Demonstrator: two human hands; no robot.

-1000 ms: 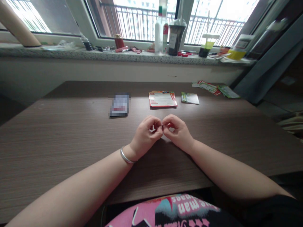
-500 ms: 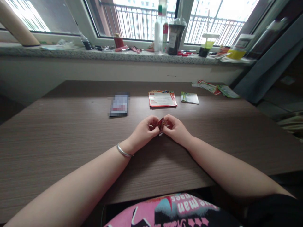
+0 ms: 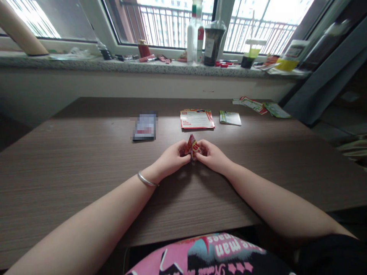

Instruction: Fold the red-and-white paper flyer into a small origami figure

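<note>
Between my two hands is a small folded piece of red printed paper (image 3: 192, 146), its pointed tip standing up. My left hand (image 3: 174, 154), with a silver bangle on the wrist, is closed on the paper's left side. On the right side, my right hand (image 3: 213, 154) pinches it between thumb and fingers. Parts of the paper are hidden behind the fingers. Just beyond the hands lies a stack of red-and-white printed sheets (image 3: 197, 119). To its right sits a smaller stack of green-and-white cards (image 3: 230, 118).
A phone-like flat object (image 3: 145, 126), blurred out, lies at the left on the brown table (image 3: 71, 164). Loose leaflets (image 3: 254, 105) are at the far right corner. Bottles and cups, including a dark cup (image 3: 213, 44), line the stone windowsill (image 3: 160, 68).
The folded paper has turned and opened out between my hands, so its pointed top and printed faces show. My left hand has shifted slightly to the left.
</note>
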